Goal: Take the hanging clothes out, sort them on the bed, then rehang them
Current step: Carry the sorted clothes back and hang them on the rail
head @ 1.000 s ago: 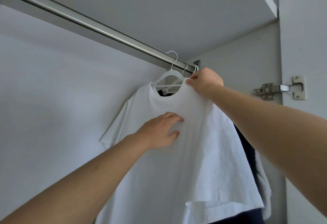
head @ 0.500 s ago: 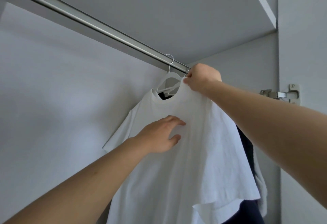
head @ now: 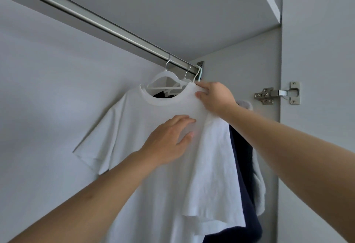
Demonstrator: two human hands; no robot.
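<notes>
Both hands meet an unlabelled white T-shirt [head: 146, 166]: right hand [head: 215, 96] pinching its shoulder, left hand [head: 169, 139] flat, fingers [head: 182, 121] straight.

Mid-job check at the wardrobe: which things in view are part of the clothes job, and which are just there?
Part of the job:
white T-shirt, under the left hand, shoulder pinched by the right hand
white hanger
dark garment behind it
pale garment at the far right
metal rail

Just there:
door hinge
wardrobe back wall
</notes>
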